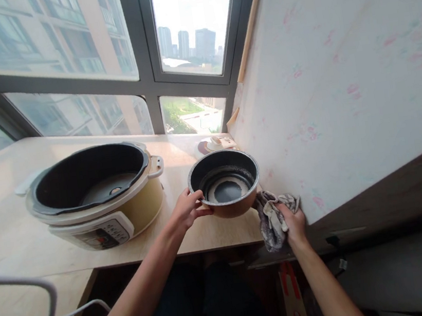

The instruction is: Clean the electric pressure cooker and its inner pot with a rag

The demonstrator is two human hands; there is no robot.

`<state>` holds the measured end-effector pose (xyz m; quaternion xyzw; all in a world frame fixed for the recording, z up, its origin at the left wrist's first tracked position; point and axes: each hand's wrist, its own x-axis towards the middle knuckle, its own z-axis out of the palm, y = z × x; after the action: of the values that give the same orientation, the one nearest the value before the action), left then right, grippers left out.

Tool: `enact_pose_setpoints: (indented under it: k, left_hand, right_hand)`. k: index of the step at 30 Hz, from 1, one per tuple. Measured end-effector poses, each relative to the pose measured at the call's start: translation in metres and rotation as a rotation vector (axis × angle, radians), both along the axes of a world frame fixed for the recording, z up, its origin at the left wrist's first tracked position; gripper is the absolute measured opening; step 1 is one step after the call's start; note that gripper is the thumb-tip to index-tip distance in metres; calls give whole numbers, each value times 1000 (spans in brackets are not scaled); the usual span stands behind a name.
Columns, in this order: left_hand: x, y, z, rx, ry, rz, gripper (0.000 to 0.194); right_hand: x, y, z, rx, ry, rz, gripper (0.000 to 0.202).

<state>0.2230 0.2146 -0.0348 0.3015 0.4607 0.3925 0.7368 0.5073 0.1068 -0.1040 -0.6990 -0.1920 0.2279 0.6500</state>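
Pinched only by the left hand [189, 208], the dark-lined pot [230, 208], perhaps unsupported, could slip; the right hand [295, 223] clutches a rag [272, 225].

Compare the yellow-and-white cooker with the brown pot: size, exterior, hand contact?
Size: the cooker is clearly wider and bulkier than the pot.
Exterior: the cooker is yellow and white with a control panel in front; the pot's visible outer wall is plain brown.
Contact: the left hand grips the pot at its rim; no hand touches the cooker.
Shared: both are open on top and dark inside.
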Motion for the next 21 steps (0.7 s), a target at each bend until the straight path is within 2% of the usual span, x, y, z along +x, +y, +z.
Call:
enact_pose_setpoints:
  k: [2, 4, 6, 9, 11, 14, 17, 21]
  left_hand:
    - [-11, -6, 8, 16, -23, 8, 41]
    - [-19, -12, 16, 25, -43, 5, 39]
    - [-25, -18, 20, 13, -65, -13, 36]
    - [-29, -22, 17, -58, -122, -44, 28]
    - [-29, -23, 10, -126, -163, -81, 23]
    - [-28, -24, -3, -238, -198, -166, 20]
    - [-24, -26, -12, -323, -226, -205, 19]
    - [-22, -30, -14, -309, -311, -204, 25]
  right_hand:
    - [1, 19, -4, -18, -210, 32, 44]
    - [0, 39, -8, -34, -328, 63, 44]
    - [-4, 55, -7, -29, -223, 79, 44]
    - [-19, 70, 5, 77, 165, 54, 38]
    - [-32, 69, 19, 252, 323, 64, 33]
    - [-53, 55, 39, 469, 352, 135, 31]
    - [-75, 36, 46, 473, 253, 139, 36]
    - [-104, 19, 40, 410, 136, 171, 52]
